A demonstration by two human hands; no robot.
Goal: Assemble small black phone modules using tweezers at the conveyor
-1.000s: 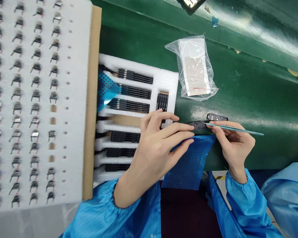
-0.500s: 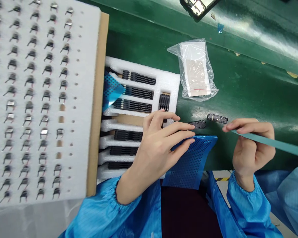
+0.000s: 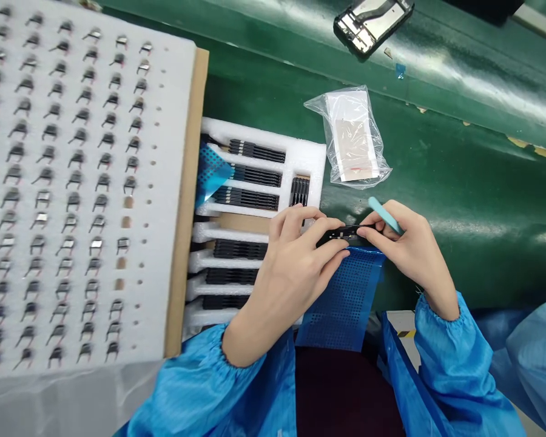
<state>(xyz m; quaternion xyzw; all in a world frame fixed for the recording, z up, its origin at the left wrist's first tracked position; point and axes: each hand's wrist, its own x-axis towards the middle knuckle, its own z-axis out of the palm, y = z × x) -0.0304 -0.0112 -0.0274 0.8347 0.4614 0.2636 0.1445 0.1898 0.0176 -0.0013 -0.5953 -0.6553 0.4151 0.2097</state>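
My left hand point(image 3: 298, 258) reaches in from the left, its fingers and thumb closed on the near end of a small narrow black electronic part point(image 3: 343, 235). At the other end of that part, my right hand point(image 3: 403, 240) pinches it between thumb and fingertips. A flat teal stick-like tool point(image 3: 384, 214) is tucked in the right hand, blunt end pointing up and left; its other end is hidden. Under the fingers lies a blue perforated sheet point(image 3: 339, 297), hanging over the bench edge. Whether one or two black parts are held, I cannot tell.
A white foam tray point(image 3: 303, 152) holds stacks of black parts point(image 3: 257, 152). Left of it, a large foam board point(image 3: 177, 152) carries rows of small wired components. A clear plastic bag point(image 3: 355, 136) lies on the green bench point(image 3: 459, 182); a phone frame point(image 3: 368, 24) sits behind.
My right hand has moved left to meet my left hand, and the teal tool has swung to point up-left. The two black parts lying apart are now together at the fingers, partly hidden.
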